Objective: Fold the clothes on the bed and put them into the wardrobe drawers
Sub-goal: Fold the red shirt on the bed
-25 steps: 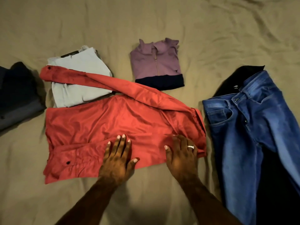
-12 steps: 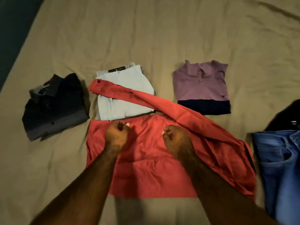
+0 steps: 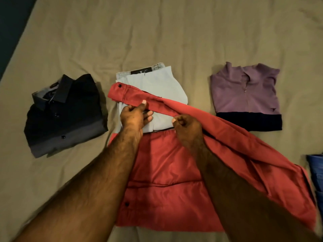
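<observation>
Bed: wrinkled tan sheet (image 3: 174, 32) covered the whole bed, with a dark strip of floor or edge at the far left.
Red shirt: the red shirt (image 3: 166, 189) lay on the bed directly in front of the person, its body partly folded flat, with one dark button showing near the lower left edge.
Sleeve: the red sleeve (image 3: 218, 130) ran diagonally from the right side of the shirt up to the left, its buttoned cuff lying across the pale folded garment.
Left hand: the left hand (image 3: 134, 117) pinched the sleeve near the cuff, thumb on top of the cloth and the other fingers curled beneath it.
Right hand: the right hand (image 3: 187, 128) gripped the sleeve a little further along, fingers curled tight into a fist round the fabric.
Pale folded garment: a light grey-blue folded garment (image 3: 157, 88) sat just beyond the red shirt, touching it, with a dark label at its far edge.
Dark shirt: a folded dark shirt (image 3: 64, 116) with collar and buttons lay to the left, apart from the red shirt.
Purple top: a folded purple top (image 3: 244, 95) with a dark navy band lay to the right, near the sleeve.
Jeans: a sliver of blue jeans (image 3: 316, 172) showed at the right edge.
</observation>
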{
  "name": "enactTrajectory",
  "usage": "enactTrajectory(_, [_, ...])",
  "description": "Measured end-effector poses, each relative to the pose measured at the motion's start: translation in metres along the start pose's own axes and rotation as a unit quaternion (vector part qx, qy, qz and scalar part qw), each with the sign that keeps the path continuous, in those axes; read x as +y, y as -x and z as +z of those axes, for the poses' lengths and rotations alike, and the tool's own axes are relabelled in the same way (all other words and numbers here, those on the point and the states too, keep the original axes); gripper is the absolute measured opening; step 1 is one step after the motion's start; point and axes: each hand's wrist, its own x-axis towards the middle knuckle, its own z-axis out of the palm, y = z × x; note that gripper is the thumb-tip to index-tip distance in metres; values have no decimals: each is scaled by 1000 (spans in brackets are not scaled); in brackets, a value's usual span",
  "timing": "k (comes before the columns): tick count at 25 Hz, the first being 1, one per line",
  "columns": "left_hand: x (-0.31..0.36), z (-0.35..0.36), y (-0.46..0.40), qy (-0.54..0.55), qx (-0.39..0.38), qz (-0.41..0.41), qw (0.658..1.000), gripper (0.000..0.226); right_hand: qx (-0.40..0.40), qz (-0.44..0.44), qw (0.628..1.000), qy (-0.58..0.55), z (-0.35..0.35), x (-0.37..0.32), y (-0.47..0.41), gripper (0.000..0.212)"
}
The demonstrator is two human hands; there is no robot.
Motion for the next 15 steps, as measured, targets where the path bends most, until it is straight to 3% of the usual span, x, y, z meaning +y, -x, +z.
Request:
enactTrajectory(5, [8,0,-17,32,-53,-24,998,17,-21,88,986,-141,14,-20,-11,24])
enactTrajectory(10, [2,-18,9,10,-227,-11,974,36,-95,287,888,-346,-5,-45,-21,70])
enactTrajectory(11, [-2,-23,18,-26,-259,9,966,36,-95,297,886,-344,-8,-45,-21,67])
enactTrajectory(14, [-17,-44,38,-133,-330,76,931,31,-50,291,886,-357,-22,-47,-12,23])
enactTrajectory(15, [-24,-51,48,-142,-351,77,922,31,-35,278,879,-385,-30,-47,-4,18])
